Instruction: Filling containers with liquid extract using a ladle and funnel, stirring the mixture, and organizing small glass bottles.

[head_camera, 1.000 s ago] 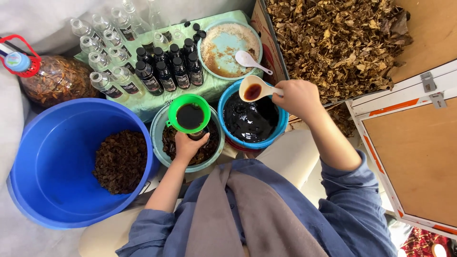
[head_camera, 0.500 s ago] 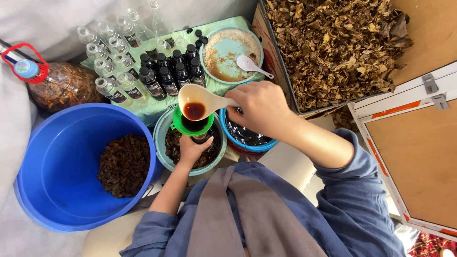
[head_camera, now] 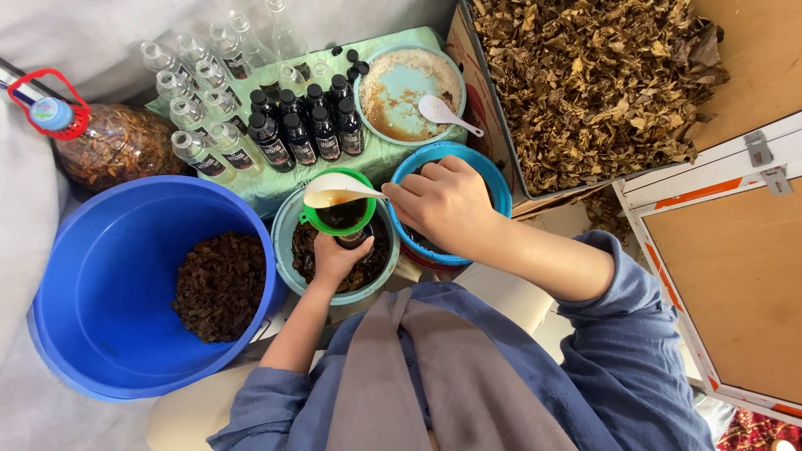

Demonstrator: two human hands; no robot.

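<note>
My right hand (head_camera: 445, 205) grips the handle of a white ladle (head_camera: 334, 190), tipped over a green funnel (head_camera: 341, 215) filled with dark liquid. My left hand (head_camera: 336, 257) wraps around a small dark bottle (head_camera: 352, 240) under the funnel, held over a teal bowl (head_camera: 284, 238) of dark wet bits. A blue bowl (head_camera: 493, 179) of black liquid sits right of the funnel, mostly hidden by my right hand.
A large blue tub (head_camera: 109, 276) with dark residue stands at the left. Several capped dark bottles (head_camera: 305, 125) and empty clear bottles (head_camera: 196, 83) stand on a green cloth. A teal dish (head_camera: 401, 83) holds a white spoon (head_camera: 447, 113). A box of dry leaves (head_camera: 593, 83) lies at the right.
My right hand carried the ladle left from the blue bowl to the funnel and tilted it, so its dark liquid has mostly run out. My left hand stayed on the bottle.
</note>
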